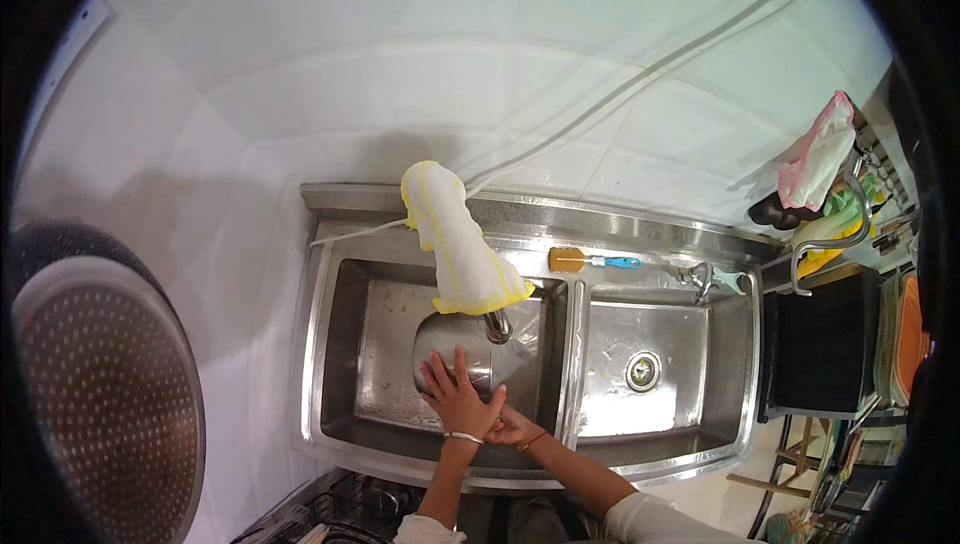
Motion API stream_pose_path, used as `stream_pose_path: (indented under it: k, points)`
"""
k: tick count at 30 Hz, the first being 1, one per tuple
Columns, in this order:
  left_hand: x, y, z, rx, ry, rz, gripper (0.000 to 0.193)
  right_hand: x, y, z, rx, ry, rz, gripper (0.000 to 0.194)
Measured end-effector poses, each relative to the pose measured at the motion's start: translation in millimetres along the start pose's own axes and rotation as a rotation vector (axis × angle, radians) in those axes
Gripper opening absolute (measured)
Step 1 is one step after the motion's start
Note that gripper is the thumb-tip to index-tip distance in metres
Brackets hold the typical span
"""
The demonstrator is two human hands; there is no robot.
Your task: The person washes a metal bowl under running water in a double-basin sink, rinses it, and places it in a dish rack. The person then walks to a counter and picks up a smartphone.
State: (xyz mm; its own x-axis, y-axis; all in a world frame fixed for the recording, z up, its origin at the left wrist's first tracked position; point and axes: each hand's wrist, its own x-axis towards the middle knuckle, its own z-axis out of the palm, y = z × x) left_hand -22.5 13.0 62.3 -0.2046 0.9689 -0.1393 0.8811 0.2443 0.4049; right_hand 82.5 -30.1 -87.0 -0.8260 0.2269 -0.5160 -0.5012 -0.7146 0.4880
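Observation:
In the head view my left hand point(460, 401) is spread flat over a rounded metal vessel point(442, 341) in the left basin point(382, 364) of a double stainless steel sink; whether it touches the vessel cannot be told. My right hand point(511, 425) is curled beside the left wrist, at the vessel's near right side; its fingers are partly hidden, so what it holds cannot be told. Just beyond my hands is the metal spout point(497, 326) of a tap. A white cloth cover with yellow edging point(457, 251) wraps the body of that tap.
A brush with a blue handle point(611, 263) lies on the sink's back ledge, left of a second tap point(703, 280). The right basin point(645, 334) has a drain. A perforated round pan point(112, 401) stands far left. Cloths point(817, 154) hang at right above a black box point(821, 341).

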Motion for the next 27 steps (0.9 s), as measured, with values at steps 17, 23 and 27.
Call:
stream_pose_path:
  k: [17, 23, 27]
  points:
    - [25.2, -38.0, 35.1, -1.216, -0.128, -0.487, 0.088, -102.3, -19.3, 86.9, -1.675, 0.535, -0.821, 0.032]
    - [19.2, -41.8, 27.3, -0.464, 0.145, -0.059, 0.084, -90.1, -37.9, 120.3, -1.878, 0.434, -1.199, 0.032]
    - [18.5, -37.8, 6.5, -0.238, 0.249, 0.000, 0.082, -87.5, -33.4, 140.6, -1.932, 0.424, -1.155, 0.027]
